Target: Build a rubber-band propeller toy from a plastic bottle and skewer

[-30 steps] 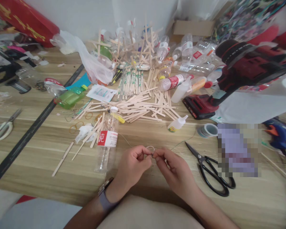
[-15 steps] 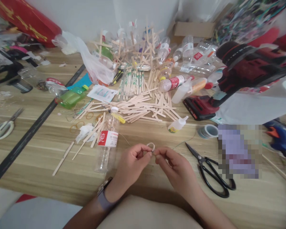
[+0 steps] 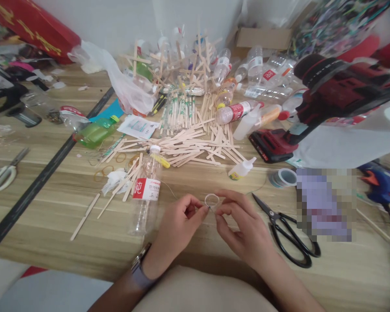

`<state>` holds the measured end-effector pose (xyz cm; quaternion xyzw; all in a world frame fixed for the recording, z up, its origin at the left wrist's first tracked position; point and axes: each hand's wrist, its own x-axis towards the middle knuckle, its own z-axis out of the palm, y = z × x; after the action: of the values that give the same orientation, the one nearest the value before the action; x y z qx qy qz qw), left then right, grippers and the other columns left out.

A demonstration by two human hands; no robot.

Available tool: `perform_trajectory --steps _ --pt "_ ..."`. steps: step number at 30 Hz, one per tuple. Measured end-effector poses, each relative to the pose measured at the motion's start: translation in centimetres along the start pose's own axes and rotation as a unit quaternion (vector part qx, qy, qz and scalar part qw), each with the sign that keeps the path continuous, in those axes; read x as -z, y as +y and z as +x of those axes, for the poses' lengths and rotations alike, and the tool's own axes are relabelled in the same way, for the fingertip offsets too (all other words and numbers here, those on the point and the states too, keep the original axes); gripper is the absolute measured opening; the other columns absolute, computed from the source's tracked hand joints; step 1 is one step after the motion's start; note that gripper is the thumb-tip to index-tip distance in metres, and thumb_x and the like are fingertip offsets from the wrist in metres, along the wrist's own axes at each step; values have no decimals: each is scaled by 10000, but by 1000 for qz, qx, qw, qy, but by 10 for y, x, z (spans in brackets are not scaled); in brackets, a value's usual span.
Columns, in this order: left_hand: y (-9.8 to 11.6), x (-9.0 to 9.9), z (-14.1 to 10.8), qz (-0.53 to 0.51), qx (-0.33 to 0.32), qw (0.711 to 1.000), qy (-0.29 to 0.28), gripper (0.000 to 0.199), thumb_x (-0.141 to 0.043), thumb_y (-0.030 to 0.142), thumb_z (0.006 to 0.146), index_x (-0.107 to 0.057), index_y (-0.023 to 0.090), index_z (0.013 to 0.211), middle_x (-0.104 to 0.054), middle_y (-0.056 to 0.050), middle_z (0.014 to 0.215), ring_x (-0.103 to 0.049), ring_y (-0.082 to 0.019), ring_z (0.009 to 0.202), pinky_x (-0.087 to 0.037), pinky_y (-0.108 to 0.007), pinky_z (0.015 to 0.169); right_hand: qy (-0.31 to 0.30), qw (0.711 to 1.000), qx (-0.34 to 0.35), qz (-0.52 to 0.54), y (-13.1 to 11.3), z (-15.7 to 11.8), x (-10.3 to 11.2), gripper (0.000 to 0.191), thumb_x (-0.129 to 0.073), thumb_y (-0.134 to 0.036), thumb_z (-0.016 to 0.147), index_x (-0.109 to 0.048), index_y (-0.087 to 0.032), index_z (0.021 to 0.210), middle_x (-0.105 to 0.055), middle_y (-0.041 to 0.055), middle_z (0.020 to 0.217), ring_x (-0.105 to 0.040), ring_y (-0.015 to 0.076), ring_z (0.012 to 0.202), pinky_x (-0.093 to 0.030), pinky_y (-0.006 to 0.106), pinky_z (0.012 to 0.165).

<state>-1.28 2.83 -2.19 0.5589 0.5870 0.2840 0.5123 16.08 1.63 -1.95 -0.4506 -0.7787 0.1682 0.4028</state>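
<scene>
My left hand (image 3: pixel 183 223) pinches a small pale ring (image 3: pixel 212 195) at its lower left edge, where a thin wire or thread meets it. The ring stands upright between my two hands. Close on the ring's right side is my right hand (image 3: pixel 242 223), its fingers bent and spread a little apart, nothing plainly held between them. A thin wire (image 3: pixel 170 189) runs from behind my left hand toward a clear bottle with a red and white label (image 3: pixel 146 189). Another stretch of thread leads from behind my right hand toward a spool (image 3: pixel 284 177).
Black-handled scissors (image 3: pixel 289 234) lie right of my right hand, below the spool. A small glue bottle (image 3: pixel 242 169) stands ahead. Wooden sticks (image 3: pixel 185 147) are heaped beyond, with plastic bottles behind. A red and black power tool (image 3: pixel 276 145) stands at the right, a blue glue gun (image 3: pixel 381 184) farther right.
My right hand has loosened its pinch and its fingers have spread, moving slightly right of the ring. The ring now shows as a rounder, fuller loop. My left hand keeps its pinch.
</scene>
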Motion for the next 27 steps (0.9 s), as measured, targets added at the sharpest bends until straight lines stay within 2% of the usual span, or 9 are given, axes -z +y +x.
perform_trajectory --steps 3,6,11,14,19,23,27 --pt "0 1 1 -40 8 999 -17 232 -597 387 825 -599 181 718 -503 44 595 -442 -117 574 -328 -240 537 -26 1000 3 18 1 -1 0 158 -491 -78 884 -549 -226 878 -672 115 1101 -680 191 977 -565 305 801" --pt "0 1 3 -92 20 995 -8 251 -603 389 821 -603 176 688 -493 48 588 -415 -105 564 -315 -232 526 -38 999 2 21 4 -2 -3 161 -499 -79 890 -565 -224 911 -694 105 1096 -679 194 1034 -571 299 842" --pt "0 -1 3 -178 56 982 1 224 -599 388 820 -668 178 785 -472 60 557 -363 -96 520 -273 -228 482 -47 999 4 23 6 -3 -9 168 -489 -87 914 -596 -212 948 -671 135 1190 -650 213 1119 -560 338 914" --pt "0 -1 2 -146 30 989 2 219 -577 368 844 -689 180 832 -562 35 607 -439 -108 553 -324 -230 509 -55 998 -2 27 6 -4 -12 170 -481 -109 929 -611 -216 958 -676 133 1172 -654 209 1109 -562 329 900" --pt "-1 0 -1 -76 -35 997 -7 228 -533 338 893 -703 189 921 -714 -25 827 -615 -163 764 -455 -254 671 -55 997 -25 40 4 -6 -12 157 -471 -122 936 -590 -224 918 -702 102 1039 -689 190 981 -566 277 790" --pt "-1 -1 -5 -23 -74 997 -3 205 -528 288 903 -707 192 926 -732 -36 896 -645 -172 830 -474 -268 743 -58 996 -55 28 2 -7 -11 145 -470 -122 928 -569 -224 898 -687 31 800 -678 153 693 -510 226 614" --pt "-1 -3 -6 8 -96 995 -3 181 -529 234 898 -704 196 924 -729 -26 886 -645 -159 809 -472 -257 726 -49 996 -70 30 2 -8 -11 120 -477 -140 931 -563 -223 920 -704 19 780 -684 144 643 -489 207 579"
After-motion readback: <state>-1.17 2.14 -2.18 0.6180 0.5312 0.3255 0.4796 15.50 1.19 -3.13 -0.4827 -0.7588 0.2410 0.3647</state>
